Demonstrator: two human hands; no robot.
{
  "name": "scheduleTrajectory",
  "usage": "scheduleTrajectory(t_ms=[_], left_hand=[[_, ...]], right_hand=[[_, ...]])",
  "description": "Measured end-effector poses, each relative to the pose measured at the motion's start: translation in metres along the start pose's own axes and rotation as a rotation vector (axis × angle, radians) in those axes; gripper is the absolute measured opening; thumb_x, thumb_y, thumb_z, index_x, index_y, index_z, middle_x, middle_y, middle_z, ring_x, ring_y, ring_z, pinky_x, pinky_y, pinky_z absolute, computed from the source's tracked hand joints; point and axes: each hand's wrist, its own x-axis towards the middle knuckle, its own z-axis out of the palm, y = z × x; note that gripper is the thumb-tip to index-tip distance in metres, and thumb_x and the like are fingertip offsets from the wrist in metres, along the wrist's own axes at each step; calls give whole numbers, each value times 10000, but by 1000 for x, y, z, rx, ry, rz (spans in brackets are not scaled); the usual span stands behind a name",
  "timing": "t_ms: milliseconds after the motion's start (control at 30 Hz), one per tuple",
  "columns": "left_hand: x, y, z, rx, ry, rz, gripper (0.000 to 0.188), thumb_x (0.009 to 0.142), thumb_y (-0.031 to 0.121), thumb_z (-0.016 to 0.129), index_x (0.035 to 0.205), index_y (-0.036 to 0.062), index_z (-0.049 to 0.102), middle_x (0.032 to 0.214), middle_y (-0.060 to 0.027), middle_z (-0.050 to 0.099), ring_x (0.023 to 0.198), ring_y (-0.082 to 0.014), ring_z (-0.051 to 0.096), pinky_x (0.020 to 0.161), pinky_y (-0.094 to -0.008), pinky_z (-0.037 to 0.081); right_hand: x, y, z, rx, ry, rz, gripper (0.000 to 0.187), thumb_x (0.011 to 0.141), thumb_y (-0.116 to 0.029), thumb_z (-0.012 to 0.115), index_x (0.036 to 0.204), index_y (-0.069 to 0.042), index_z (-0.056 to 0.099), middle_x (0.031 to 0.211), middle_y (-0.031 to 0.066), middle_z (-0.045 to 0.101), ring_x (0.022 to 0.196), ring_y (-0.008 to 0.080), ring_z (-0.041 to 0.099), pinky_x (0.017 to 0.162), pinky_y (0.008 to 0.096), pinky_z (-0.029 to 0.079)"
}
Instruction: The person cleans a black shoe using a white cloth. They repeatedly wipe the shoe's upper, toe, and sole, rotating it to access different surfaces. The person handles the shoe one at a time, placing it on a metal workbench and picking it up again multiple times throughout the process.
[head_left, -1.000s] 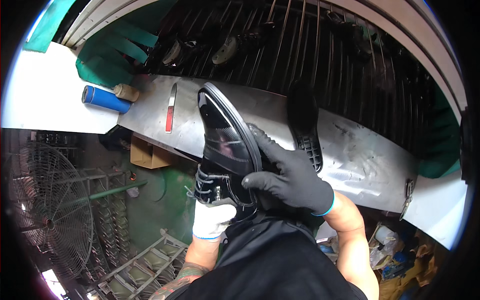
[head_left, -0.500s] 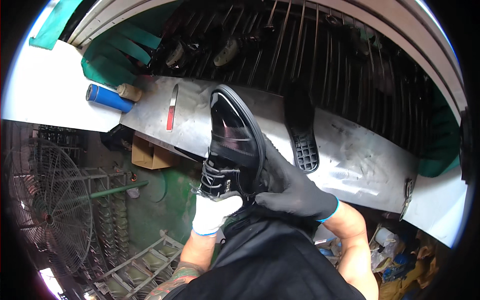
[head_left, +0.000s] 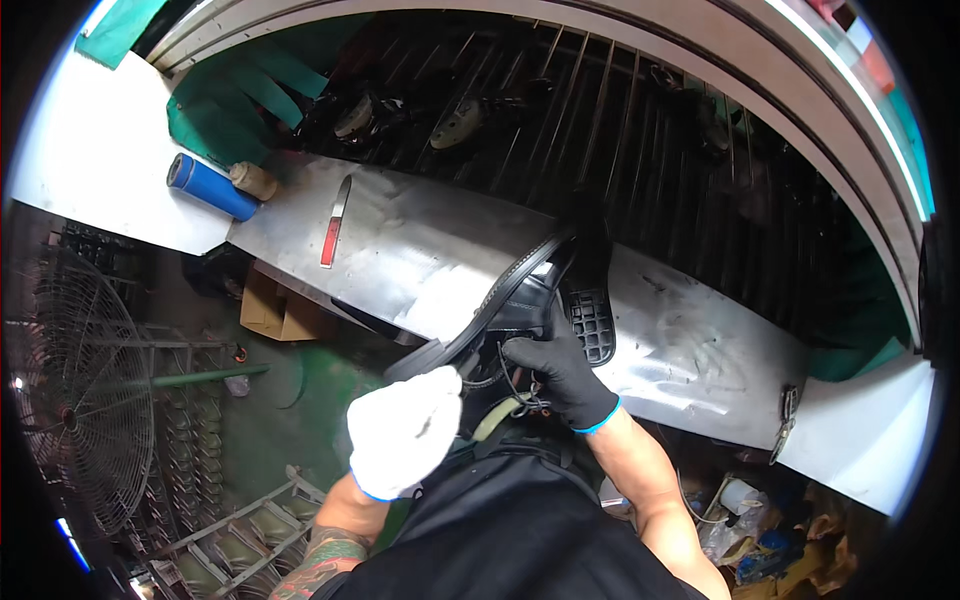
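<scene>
A black lace-up shoe (head_left: 520, 305) is tilted on its side over the metal bench edge, its stitched sole edge turned up and left. My right hand (head_left: 568, 372), in a dark grey glove, is closed around the upper by the laces. White-gloved, my left hand (head_left: 405, 430) is closed at the heel end; its fingertips are partly hidden. A pale green piece (head_left: 500, 415) shows at the shoe's opening. Just right of the toe, a separate black sole (head_left: 590, 325) with a grid-patterned heel lies across the bench.
On the metal bench (head_left: 680, 345) lie a red-handled knife (head_left: 338, 225), a blue cylinder (head_left: 212, 186) and a tan spool (head_left: 254, 180). Beyond are dark rods (head_left: 620, 130) with several shoes among them. A caged fan (head_left: 85, 400) and metal racks stand at left, a cardboard box (head_left: 282, 305) below the bench.
The shoe has rolled from toe-up with its upper showing onto its side. My right hand has shifted from the sole side to the laces; my left hand has moved to the heel end.
</scene>
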Motion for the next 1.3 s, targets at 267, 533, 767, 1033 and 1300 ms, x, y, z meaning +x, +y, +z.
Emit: scheduleTrajectory(t_ms=[267, 533, 767, 1033, 1300], left_hand=[[45, -31, 0, -155, -579, -197, 831, 864, 359, 840, 1525, -29, 517, 706, -108, 631, 587, -249, 607, 595, -364, 494], [45, -27, 4, -61, -566, -180, 673, 1001, 314, 688, 1515, -75, 495, 843, -168, 700, 740, -322, 707, 662, -396, 548], [56, -38, 31, 129, -180, -132, 292, 984, 130, 665, 1245, 17, 731, 775, -132, 695, 619, -287, 681, 588, -377, 539], [88, -22, 5, -219, -52, -249, 1089, 799, 370, 919, 1602, -62, 325, 1163, -201, 752, 1024, -257, 758, 901, -343, 595], [21, -49, 26, -520, 159, -31, 718, 845, 120, 868, 1453, -60, 532, 1344, -276, 674, 1148, -328, 715, 1012, -432, 570]], right_hand=[[-5, 9, 3, -125, -65, 55, 823, 771, -48, 688, 1552, -24, 429, 1400, 112, 625, 1276, 224, 610, 1078, 378, 503], [1, -2, -1, -76, -77, 170, 838, 801, -100, 739, 1573, -64, 417, 1338, 93, 640, 1200, 208, 630, 1072, 349, 495], [4, -2, 13, -336, -166, 26, 1151, 819, -88, 829, 1695, -67, 83, 1432, 135, 567, 1264, 225, 601, 1094, 394, 495], [18, 15, -14, -1074, -111, -565, 830, 898, -175, 789, 1585, 18, 365, 1574, 241, 485, 1378, 357, 591, 1071, 455, 544], [31, -56, -45, 637, 104, -46, 284, 969, -68, 696, 1249, -27, 686, 1196, 137, 741, 1096, 260, 728, 961, 394, 617]])
